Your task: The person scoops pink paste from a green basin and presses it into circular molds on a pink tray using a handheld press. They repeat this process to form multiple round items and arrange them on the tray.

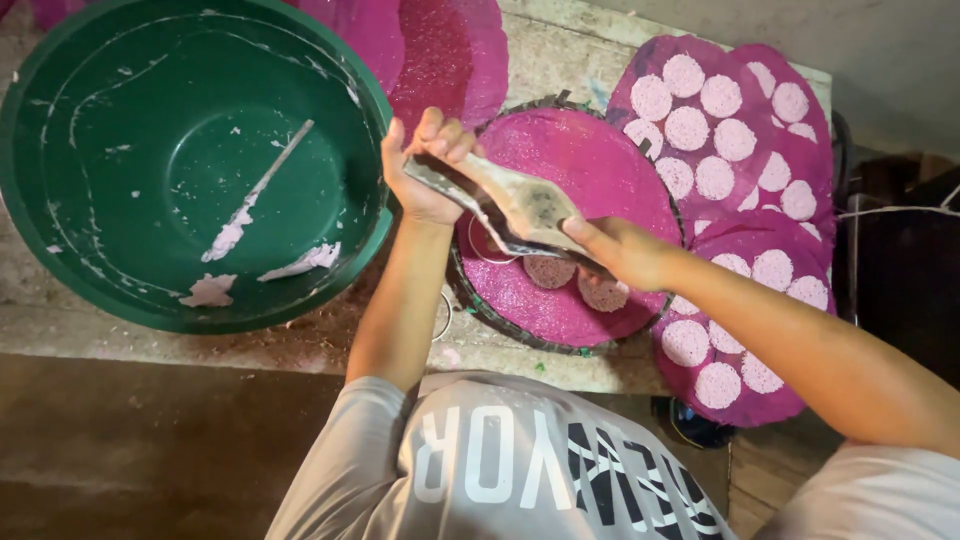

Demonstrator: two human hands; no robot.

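Hands are both working over a round magenta woven tray (600, 170) sitting on the rough concrete ledge (330, 345). The left hand (425, 165) is closing its fingers around one end of a flat, paste-smeared metal scraper (515, 205), and the right hand (625, 250) is pinching the other end, so the tool is hanging just above two pale pink round discs (578, 282) lying on that tray. A big green plastic basin (190, 160) with white paste smears is sitting to the left, and more disc-covered magenta trays (745, 190) are lying to the right.
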